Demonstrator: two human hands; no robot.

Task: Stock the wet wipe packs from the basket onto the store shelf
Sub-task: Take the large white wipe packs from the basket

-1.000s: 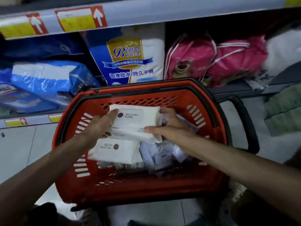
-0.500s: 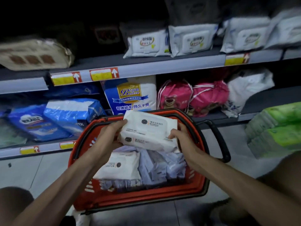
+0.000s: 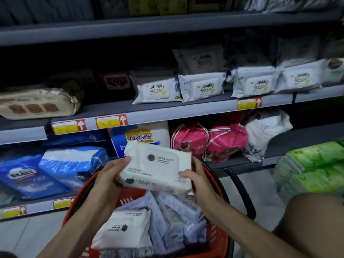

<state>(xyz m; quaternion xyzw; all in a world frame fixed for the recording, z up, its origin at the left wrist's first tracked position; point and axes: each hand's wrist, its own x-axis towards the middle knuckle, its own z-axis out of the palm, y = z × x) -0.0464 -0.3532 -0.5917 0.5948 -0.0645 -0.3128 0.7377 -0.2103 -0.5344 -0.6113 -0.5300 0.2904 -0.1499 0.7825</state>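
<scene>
Head view: stacked white wipe packs [image 3: 156,167] are held above the red basket [image 3: 216,237].
They are gripped at both ends by left hand [image 3: 109,175] and right hand [image 3: 195,178], below the shelf [image 3: 167,110].

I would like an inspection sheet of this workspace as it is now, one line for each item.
Surface: middle shelf is bare left of the stocked wipe packs, beside a brown package.
Job's things: two stacked white wet wipe packs held above the red basket; another white pack lies inside it among pale packets.
Clutter: pink bags, blue packages, green packs.
Grips: left hand and right hand hold the stack's ends.
Cables: nothing seen.
Surroundings: store shelving, dim light, pale floor.
</scene>
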